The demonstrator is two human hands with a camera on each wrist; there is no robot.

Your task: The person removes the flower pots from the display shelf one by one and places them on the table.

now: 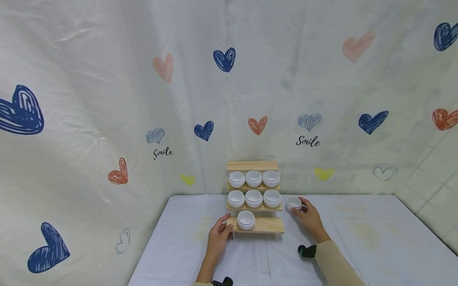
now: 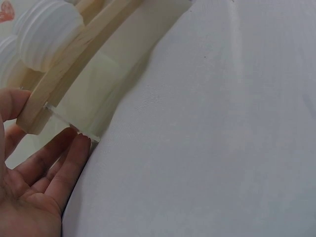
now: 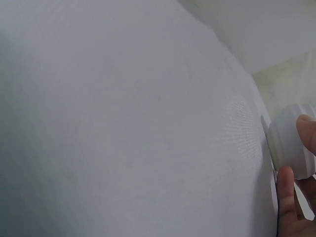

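A stepped wooden rack (image 1: pixel 266 225) stands at the middle back of the white table. Two of its steps carry three white ribbed jars (image 1: pixel 253 178) each, and one jar (image 1: pixel 246 219) sits on the lowest step. My left hand (image 1: pixel 223 227) rests against the left end of that lowest step, thumb on the wood and straight fingers (image 2: pixel 69 160) by the clear leg (image 2: pixel 74 129). My right hand (image 1: pixel 299 209) is just right of the rack and grips another white jar (image 1: pixel 294 203) on the table. In the right wrist view this jar (image 3: pixel 289 140) sits between a fingertip and the thumb.
The rack's top step (image 1: pixel 252 165) is bare. A cream backdrop (image 1: pixel 107 99) printed with hearts hangs close behind and on both sides. The white tablecloth (image 1: pixel 368 238) stretches to the right and front. Black wrist mounts (image 1: pixel 307 250) sit on both forearms.
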